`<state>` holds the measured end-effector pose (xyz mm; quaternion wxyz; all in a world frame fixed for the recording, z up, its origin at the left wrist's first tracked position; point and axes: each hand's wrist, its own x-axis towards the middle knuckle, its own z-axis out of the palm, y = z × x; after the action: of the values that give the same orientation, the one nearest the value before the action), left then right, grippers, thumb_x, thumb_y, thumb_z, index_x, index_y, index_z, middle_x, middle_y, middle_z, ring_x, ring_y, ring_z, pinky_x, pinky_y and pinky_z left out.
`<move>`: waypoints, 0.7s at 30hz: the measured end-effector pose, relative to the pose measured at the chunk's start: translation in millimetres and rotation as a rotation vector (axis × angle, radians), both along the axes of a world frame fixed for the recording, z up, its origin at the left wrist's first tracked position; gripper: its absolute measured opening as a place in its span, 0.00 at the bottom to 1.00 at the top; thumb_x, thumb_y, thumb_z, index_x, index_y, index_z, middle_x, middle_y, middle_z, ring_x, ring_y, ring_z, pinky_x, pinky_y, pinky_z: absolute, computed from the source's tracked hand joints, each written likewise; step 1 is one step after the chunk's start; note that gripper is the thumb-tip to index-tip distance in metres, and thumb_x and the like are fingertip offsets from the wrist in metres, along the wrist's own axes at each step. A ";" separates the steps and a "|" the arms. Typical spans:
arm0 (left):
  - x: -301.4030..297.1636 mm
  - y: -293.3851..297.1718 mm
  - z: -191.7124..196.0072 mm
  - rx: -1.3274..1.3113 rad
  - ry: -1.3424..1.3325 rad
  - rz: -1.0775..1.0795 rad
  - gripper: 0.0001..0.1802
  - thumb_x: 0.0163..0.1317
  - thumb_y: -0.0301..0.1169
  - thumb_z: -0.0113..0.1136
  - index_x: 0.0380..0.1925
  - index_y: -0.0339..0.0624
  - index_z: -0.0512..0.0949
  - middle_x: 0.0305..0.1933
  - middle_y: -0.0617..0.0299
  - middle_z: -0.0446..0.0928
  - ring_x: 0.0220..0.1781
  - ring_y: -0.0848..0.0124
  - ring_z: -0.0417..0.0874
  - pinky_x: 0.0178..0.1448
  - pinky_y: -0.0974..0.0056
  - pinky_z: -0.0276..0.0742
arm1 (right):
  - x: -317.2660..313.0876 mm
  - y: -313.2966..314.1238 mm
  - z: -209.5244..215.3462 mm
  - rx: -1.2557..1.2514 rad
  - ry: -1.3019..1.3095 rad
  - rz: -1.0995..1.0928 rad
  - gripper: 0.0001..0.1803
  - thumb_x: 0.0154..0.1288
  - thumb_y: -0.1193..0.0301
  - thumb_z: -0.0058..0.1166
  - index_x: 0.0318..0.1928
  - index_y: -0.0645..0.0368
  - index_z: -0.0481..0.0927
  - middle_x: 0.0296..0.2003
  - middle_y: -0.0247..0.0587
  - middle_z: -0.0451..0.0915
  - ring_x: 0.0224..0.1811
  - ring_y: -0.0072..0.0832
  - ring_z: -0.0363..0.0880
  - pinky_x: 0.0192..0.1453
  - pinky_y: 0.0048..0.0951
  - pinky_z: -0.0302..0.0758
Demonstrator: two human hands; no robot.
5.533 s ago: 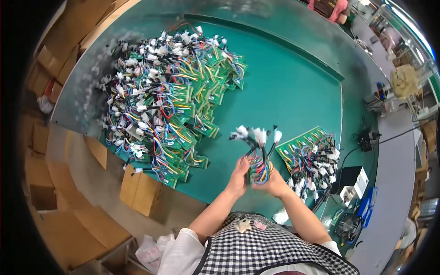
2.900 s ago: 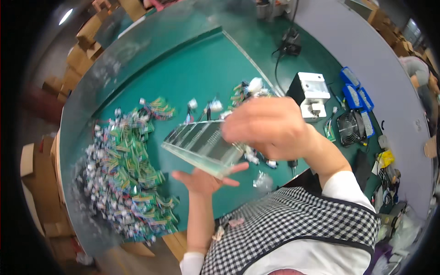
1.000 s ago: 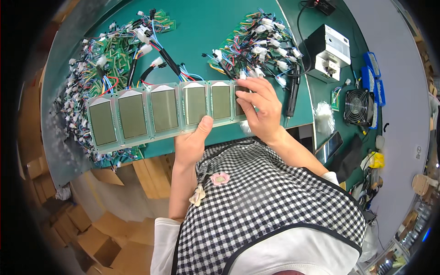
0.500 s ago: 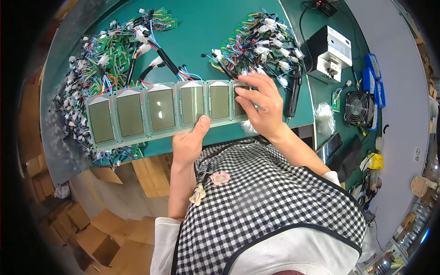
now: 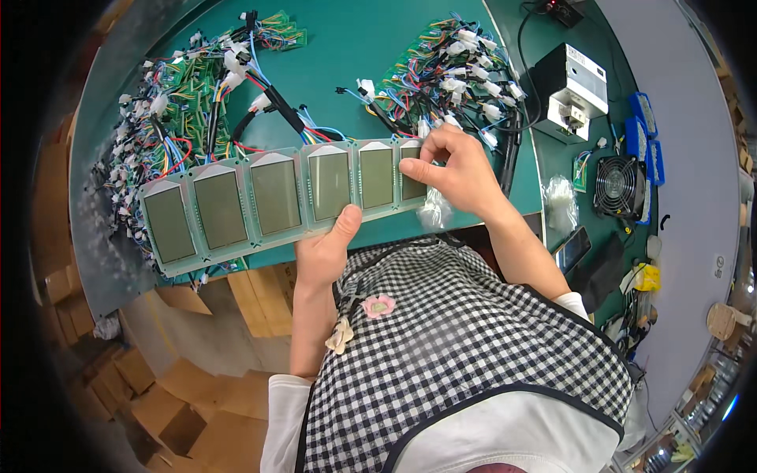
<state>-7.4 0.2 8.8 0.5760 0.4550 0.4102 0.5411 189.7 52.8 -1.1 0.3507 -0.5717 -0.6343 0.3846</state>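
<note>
Our left hand [image 5: 322, 254] is gripping the LCD panel [image 5: 276, 199] from below, our right hand [image 5: 462, 169] curling over its right end, grip unclear.

from here i see a black fan [image 5: 617, 184] beside blue bins [image 5: 635, 139], and cardboard boxes [image 5: 214, 408] on the floor [image 5: 193, 335].

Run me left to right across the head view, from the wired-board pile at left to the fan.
Left pile of wired boards, left hand, pink flower, right hand, phone, black fan. Left out: the display strip, which overlaps the pile and both hands.
</note>
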 end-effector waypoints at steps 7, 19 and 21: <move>-15.1 -0.7 -12.0 -0.101 0.002 -0.064 0.20 0.61 0.25 0.49 0.54 0.34 0.62 0.51 0.56 0.68 0.51 0.67 0.71 0.54 0.62 0.67 | -2.7 -2.2 -8.5 0.090 0.321 -0.093 0.13 0.43 0.66 0.63 0.18 0.61 0.74 0.21 0.39 0.69 0.25 0.31 0.69 0.29 0.31 0.65; -2.5 4.4 -7.9 -0.110 -0.101 -0.080 0.23 0.63 0.26 0.45 0.57 0.33 0.57 0.54 0.50 0.67 0.54 0.58 0.71 0.56 0.51 0.69 | -0.6 -7.8 16.5 0.219 -0.133 0.227 0.18 0.35 0.65 0.68 0.18 0.58 0.69 0.22 0.38 0.68 0.27 0.36 0.70 0.29 0.35 0.65; -2.7 4.4 -7.1 -0.117 -0.054 -0.066 0.22 0.63 0.26 0.45 0.57 0.33 0.57 0.54 0.50 0.66 0.54 0.58 0.71 0.57 0.51 0.69 | -0.1 -6.3 18.0 0.185 -0.115 0.245 0.16 0.37 0.67 0.67 0.19 0.59 0.70 0.22 0.38 0.69 0.28 0.36 0.70 0.30 0.35 0.66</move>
<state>-10.1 4.6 1.7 0.6299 0.4191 0.4103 0.5091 189.7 46.5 16.9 0.3155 -0.4763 -0.7510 0.3309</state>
